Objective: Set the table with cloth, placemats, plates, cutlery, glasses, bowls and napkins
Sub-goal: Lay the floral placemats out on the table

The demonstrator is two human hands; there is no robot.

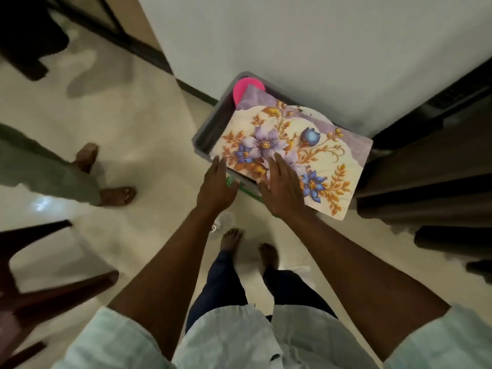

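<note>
A floral placemat [314, 145] with purple and blue flowers lies across the top of a grey plastic bin [210, 123] on the floor by the wall. A pink plate [243, 87] shows at the bin's far end, partly under the mat. My right hand [282, 187] rests flat on the mat's near edge with straight fingers. My left hand [217, 186] reaches to the bin's near left corner, fingers straight, holding nothing. What else is in the bin is hidden by the mat.
A person's feet in sandals [119, 195] stand at the left. A dark wooden chair [48, 283] is at the lower left. Dark furniture [426, 182] stands close on the right. A glass object [221, 225] sits on the floor near my bare feet.
</note>
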